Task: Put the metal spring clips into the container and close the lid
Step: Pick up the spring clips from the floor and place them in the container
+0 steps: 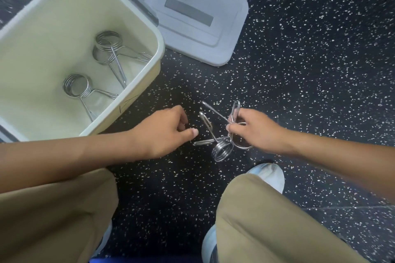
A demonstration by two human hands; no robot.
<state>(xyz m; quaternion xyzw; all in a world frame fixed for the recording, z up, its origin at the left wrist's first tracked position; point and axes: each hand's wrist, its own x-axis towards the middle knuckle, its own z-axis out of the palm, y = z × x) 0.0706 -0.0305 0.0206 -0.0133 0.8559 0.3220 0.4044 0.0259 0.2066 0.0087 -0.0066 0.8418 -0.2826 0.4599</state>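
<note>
Right hand (pixel 254 128) gripping clip (pixel 234 121), speckled floor (pixel 299 70)

Cream container (pixel 147 34), grey lid (pixel 192 34), white-speckled black floor (pixel 299 70).

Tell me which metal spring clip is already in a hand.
The chrome metal spring clip gripped by the right hand; its neighbour lies loose on the floor.

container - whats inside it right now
Inside the container lie metal spring clips: one near the front, and what looks like two stacked toward the back. The rest of the floor that shows is bare; the near corner is hidden by the rim and the forearm.
</note>
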